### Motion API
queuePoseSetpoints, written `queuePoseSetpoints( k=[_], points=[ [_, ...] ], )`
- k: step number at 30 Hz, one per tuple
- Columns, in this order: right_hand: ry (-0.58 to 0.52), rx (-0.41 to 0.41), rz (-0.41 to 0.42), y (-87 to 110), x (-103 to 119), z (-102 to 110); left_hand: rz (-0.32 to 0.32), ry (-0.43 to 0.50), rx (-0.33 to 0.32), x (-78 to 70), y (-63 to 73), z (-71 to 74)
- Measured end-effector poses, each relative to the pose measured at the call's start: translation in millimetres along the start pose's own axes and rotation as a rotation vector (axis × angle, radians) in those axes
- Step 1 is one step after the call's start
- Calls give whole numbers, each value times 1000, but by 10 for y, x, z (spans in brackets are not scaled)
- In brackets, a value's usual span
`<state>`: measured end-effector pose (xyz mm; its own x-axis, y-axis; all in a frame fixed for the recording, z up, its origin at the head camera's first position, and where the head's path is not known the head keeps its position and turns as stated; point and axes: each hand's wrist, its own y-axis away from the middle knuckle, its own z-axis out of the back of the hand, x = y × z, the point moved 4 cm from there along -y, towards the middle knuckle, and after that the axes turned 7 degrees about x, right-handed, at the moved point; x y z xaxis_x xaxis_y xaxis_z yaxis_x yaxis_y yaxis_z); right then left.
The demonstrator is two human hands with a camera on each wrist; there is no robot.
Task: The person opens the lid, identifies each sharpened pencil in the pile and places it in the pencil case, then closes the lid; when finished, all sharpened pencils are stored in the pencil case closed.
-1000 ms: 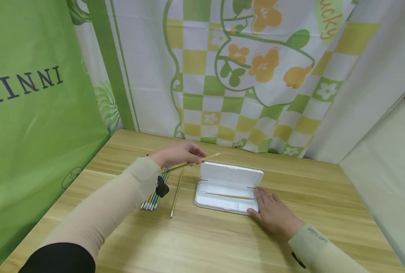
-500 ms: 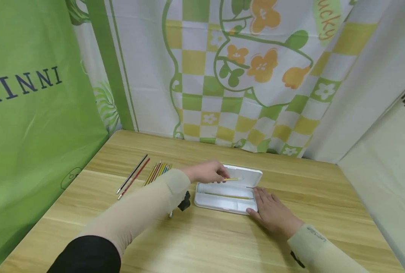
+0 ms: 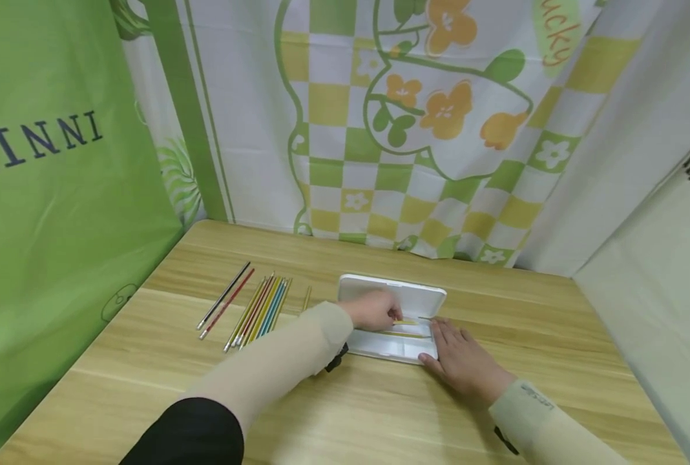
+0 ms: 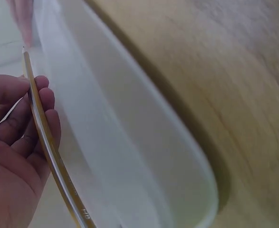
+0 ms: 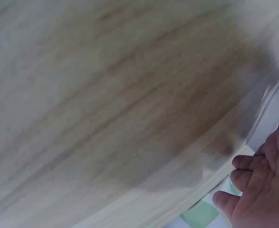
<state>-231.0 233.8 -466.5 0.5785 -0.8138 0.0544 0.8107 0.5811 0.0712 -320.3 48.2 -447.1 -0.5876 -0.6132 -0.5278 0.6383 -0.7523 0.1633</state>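
My left hand (image 3: 375,311) reaches into the open white pencil case (image 3: 374,352), pinching a yellow pencil (image 4: 48,140) between thumb and fingers. In the left wrist view its sharpened end points away past the fingertips and "HB" shows near the other end. Another yellow pencil (image 3: 407,335) lies lengthwise in the case, partly hidden by the left hand. The raised lid (image 3: 417,299) stands behind. At the case's right end rests my right hand (image 3: 467,361), fingers extended along the side and thumb at the front corner.
Left of the case lies a row of several pencils (image 3: 265,311) in yellow, red and blue. A red pencil (image 3: 227,303) and a black pencil (image 3: 223,295) lie farther left. One pencil (image 3: 307,298) is partly behind the left sleeve. A patterned curtain (image 3: 368,161) hangs behind the table.
The left hand has carried its yellow pencil rightward from above the loose pencils, past the lid, and down into the case. The right hand has stayed at the case's end.
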Motion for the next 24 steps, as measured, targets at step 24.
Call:
queuePoseSetpoints(
  k=[24],
  points=[
    [-31,15,-8,12,11,14,70,-193,-9,-154,29,-147]
  ],
)
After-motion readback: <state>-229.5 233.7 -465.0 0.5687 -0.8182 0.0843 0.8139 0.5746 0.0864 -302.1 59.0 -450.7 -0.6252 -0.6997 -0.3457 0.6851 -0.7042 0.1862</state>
